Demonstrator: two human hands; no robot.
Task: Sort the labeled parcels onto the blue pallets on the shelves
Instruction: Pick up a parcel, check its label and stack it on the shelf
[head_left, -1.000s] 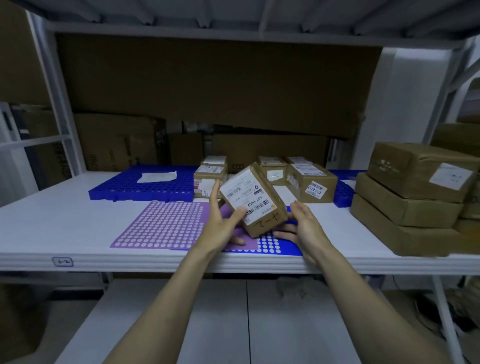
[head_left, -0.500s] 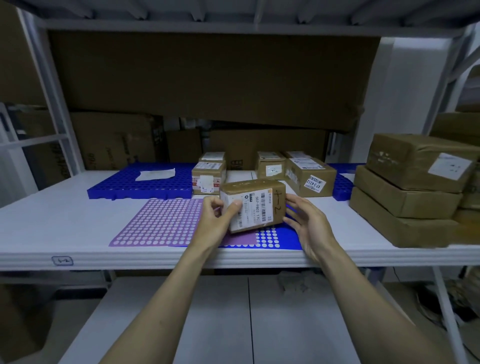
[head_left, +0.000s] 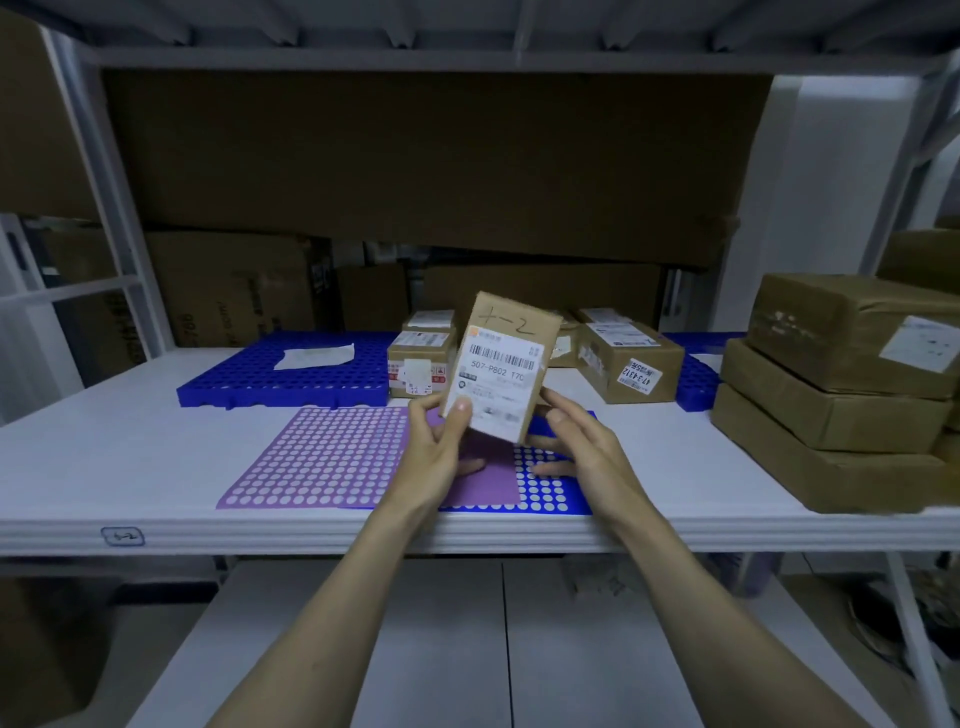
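The parcel (head_left: 500, 366) is held upright above the front of the shelf (head_left: 130, 441), its white barcode label facing the camera and a handwritten mark on the brown card above the label. The left hand (head_left: 441, 457) grips its lower left corner, thumb pressed on the label and fingers curled behind. The right hand (head_left: 582, 447) is at the lower right edge with its thumb near the parcel's side and its fingers spread loosely below; whether it actually touches the parcel cannot be told. Directly beneath lie a purple mat (head_left: 332, 457) dotted with holes and, partly under it to the right, a blue mat (head_left: 556, 493) of the same pattern. Behind, a blue pallet (head_left: 280, 374) carries a white sheet (head_left: 316, 356) and several small labeled boxes (head_left: 631, 361) at its right end. A stack of three larger brown boxes (head_left: 841, 395) stands on the shelf to the right, well apart from the hands. A small tag (head_left: 122, 535) is stuck on the shelf's front edge at left.
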